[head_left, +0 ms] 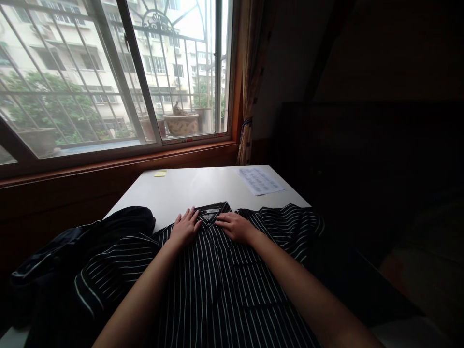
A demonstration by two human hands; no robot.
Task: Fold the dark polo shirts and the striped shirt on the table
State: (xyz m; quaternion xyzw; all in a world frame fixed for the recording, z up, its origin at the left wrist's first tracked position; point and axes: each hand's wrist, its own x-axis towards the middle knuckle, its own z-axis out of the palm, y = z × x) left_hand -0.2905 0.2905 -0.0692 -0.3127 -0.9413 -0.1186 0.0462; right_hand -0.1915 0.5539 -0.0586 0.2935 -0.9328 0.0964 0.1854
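Striped shirt (206, 290): collar (225, 207) flanked by flat-laid left hand (186, 226) and right hand (235, 227), nothing gripped, may be creased by uneven pressure.

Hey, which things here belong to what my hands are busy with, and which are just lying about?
In use:
- striped shirt, with your left hand and right hand on it near the collar
- white table beneath

Apparently just lying about:
- dark cloth, left
- yellow note
- sheet of paper

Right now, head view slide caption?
Bare left hand and right hand rest on a black white-striped shirt atop a white table.
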